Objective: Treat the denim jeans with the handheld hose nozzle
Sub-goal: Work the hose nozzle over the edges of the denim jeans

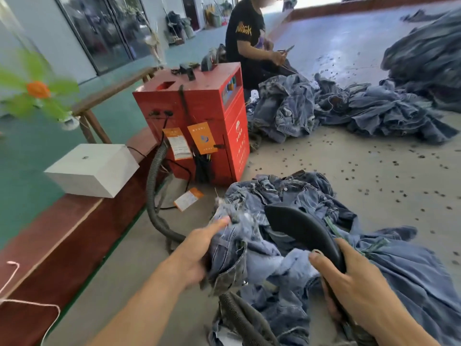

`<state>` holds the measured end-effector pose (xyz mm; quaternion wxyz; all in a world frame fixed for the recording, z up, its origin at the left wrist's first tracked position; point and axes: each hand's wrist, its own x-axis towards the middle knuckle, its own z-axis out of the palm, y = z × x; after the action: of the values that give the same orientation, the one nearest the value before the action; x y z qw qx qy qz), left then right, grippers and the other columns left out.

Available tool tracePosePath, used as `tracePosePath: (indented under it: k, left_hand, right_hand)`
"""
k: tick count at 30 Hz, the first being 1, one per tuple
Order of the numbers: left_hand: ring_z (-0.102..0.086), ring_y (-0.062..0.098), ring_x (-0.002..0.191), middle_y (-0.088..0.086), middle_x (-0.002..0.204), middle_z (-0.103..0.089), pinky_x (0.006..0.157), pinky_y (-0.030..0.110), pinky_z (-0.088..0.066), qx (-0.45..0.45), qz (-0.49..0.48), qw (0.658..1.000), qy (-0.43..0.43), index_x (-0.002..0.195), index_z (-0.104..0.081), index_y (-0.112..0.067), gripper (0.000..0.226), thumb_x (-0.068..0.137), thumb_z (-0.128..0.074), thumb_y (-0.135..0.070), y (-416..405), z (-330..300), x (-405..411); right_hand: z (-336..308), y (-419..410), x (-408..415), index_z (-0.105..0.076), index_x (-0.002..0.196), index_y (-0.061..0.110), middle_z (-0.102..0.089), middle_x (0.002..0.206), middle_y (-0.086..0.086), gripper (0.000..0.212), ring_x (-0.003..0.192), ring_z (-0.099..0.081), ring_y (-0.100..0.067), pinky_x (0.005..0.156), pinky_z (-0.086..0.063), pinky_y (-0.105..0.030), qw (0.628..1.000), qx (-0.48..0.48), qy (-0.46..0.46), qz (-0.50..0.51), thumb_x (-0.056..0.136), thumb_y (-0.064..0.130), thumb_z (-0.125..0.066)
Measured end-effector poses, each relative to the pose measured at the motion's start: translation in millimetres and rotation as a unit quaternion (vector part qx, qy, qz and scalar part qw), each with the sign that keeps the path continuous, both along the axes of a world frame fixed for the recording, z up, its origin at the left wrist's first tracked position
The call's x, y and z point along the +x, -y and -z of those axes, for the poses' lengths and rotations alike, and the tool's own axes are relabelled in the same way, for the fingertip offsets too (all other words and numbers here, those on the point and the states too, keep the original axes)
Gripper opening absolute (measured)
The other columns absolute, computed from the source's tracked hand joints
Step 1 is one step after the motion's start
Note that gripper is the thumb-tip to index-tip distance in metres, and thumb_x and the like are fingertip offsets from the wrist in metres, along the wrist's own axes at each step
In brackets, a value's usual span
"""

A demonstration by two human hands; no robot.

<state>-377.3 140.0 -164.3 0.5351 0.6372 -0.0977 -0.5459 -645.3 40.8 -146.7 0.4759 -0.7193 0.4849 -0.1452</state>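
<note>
A heap of blue denim jeans lies on the concrete floor right in front of me. My left hand grips a bunched, frayed part of the jeans at their left side, thumb stretched along the cloth. My right hand holds the black handheld nozzle by its handle, and the nozzle's broad curved head hovers over the middle of the jeans. A grey ribbed hose runs from the red machine across the floor and under the jeans toward the nozzle.
A white box sits on a low red-brown ledge at the left. More denim piles lie behind, where a seated person works with scissors. Small dark scraps dot the floor at the right. A green fan spins far left.
</note>
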Motion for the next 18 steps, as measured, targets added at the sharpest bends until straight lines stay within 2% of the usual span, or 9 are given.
tracePosePath:
  k: [2, 5, 8, 10, 11, 13, 14, 16, 18]
  left_hand:
    - [-0.071, 0.04, 0.108, 0.024, 0.116, -0.074, 0.099, 0.052, -0.057, 0.007, -0.009, 1.0, -0.011, 0.117, -0.076, -0.001, 0.039, 0.1, -0.063, -0.034, -8.7, 6.0, -9.0]
    - [-0.075, 0.035, 0.096, 0.024, 0.115, -0.074, 0.08, 0.042, -0.062, -0.045, -0.027, 0.998, -0.022, 0.106, -0.079, 0.0, 0.032, 0.1, -0.06, -0.025, -17.5, 16.1, -11.0]
    - [-0.073, 0.039, 0.104, 0.029, 0.122, -0.07, 0.083, 0.044, -0.061, -0.105, -0.004, 0.993, -0.061, 0.109, -0.077, 0.002, 0.024, 0.09, -0.066, -0.007, -26.8, 19.1, -5.5]
    - [-0.071, 0.043, 0.106, 0.03, 0.127, -0.066, 0.088, 0.05, -0.059, -0.111, -0.004, 0.987, -0.112, 0.114, -0.07, 0.008, 0.04, 0.075, -0.077, 0.002, -31.9, 22.9, -0.8]
    - [-0.069, 0.043, 0.108, 0.028, 0.128, -0.066, 0.095, 0.052, -0.056, -0.103, -0.004, 0.984, -0.142, 0.117, -0.068, 0.008, 0.049, 0.071, -0.079, -0.001, -33.4, 23.8, -1.0]
    - [-0.065, 0.04, 0.118, 0.025, 0.133, -0.066, 0.109, 0.053, -0.048, -0.087, 0.022, 0.979, -0.181, 0.128, -0.068, 0.001, 0.051, 0.084, -0.079, -0.022, -31.8, 21.5, -6.8]
    - [-0.064, 0.04, 0.122, 0.024, 0.135, -0.065, 0.11, 0.052, -0.049, -0.078, 0.034, 0.978, -0.189, 0.131, -0.069, -0.003, 0.047, 0.092, -0.074, -0.029, -30.2, 21.3, -8.9]
    - [-0.064, 0.04, 0.124, 0.023, 0.135, -0.065, 0.102, 0.051, -0.054, -0.075, 0.021, 0.977, -0.198, 0.131, -0.07, -0.006, 0.043, 0.095, -0.067, -0.03, -25.4, 24.2, -8.3]
    - [-0.064, 0.041, 0.124, 0.024, 0.137, -0.064, 0.098, 0.052, -0.056, -0.114, -0.003, 0.974, -0.195, 0.133, -0.067, -0.006, 0.04, 0.1, -0.06, -0.027, -21.7, 27.0, -2.1]
  right_hand:
    - [-8.2, -7.0, -7.7, -0.059, 0.095, 0.032, -0.064, 0.049, 0.003, 0.018, 0.037, -0.058, -0.008, 0.036, -0.036, -0.012, 1.0, -0.003, 0.008, 0.003, 0.095, 0.049, -0.063]
    - [-11.6, -17.7, -14.6, -0.061, 0.096, 0.037, -0.064, 0.05, -0.003, 0.016, 0.038, -0.058, -0.012, 0.037, -0.038, -0.014, 1.0, 0.007, 0.013, 0.01, 0.092, 0.052, -0.065]
    - [-8.4, -23.7, -14.9, -0.063, 0.097, 0.029, -0.066, 0.052, -0.004, 0.022, 0.041, -0.059, -0.012, 0.039, -0.039, -0.014, 1.0, 0.018, 0.004, 0.012, 0.091, 0.05, -0.066]
    - [-11.2, -26.9, -10.6, -0.062, 0.097, 0.03, -0.07, 0.058, -0.001, 0.026, 0.046, -0.063, -0.01, 0.042, -0.042, -0.014, 1.0, 0.025, -0.006, 0.003, 0.087, 0.054, -0.066]
    - [-14.3, -28.5, -7.5, -0.062, 0.097, 0.033, -0.071, 0.061, 0.001, 0.03, 0.049, -0.064, -0.01, 0.044, -0.043, -0.014, 0.999, 0.029, -0.012, -0.003, 0.084, 0.059, -0.066]
    - [-19.8, -30.1, -1.3, -0.062, 0.096, 0.036, -0.07, 0.063, 0.006, 0.043, 0.05, -0.064, -0.007, 0.046, -0.042, -0.013, 0.999, 0.034, -0.021, -0.011, 0.073, 0.072, -0.066]
    - [-20.1, -29.2, 1.3, -0.061, 0.096, 0.036, -0.07, 0.066, 0.01, 0.052, 0.053, -0.064, -0.004, 0.048, -0.042, -0.013, 0.999, 0.034, -0.028, -0.018, 0.065, 0.078, -0.062]
    - [-18.0, -27.3, 5.0, -0.06, 0.098, 0.039, -0.07, 0.074, 0.022, 0.062, 0.061, -0.066, 0.002, 0.056, -0.045, -0.016, 0.998, 0.034, -0.044, -0.036, 0.054, 0.083, -0.057]
    - [-17.2, -27.6, 7.3, -0.058, 0.101, 0.049, -0.071, 0.078, 0.028, 0.059, 0.067, -0.067, 0.006, 0.064, -0.048, -0.022, 0.998, 0.035, -0.03, -0.036, 0.052, 0.081, -0.06]
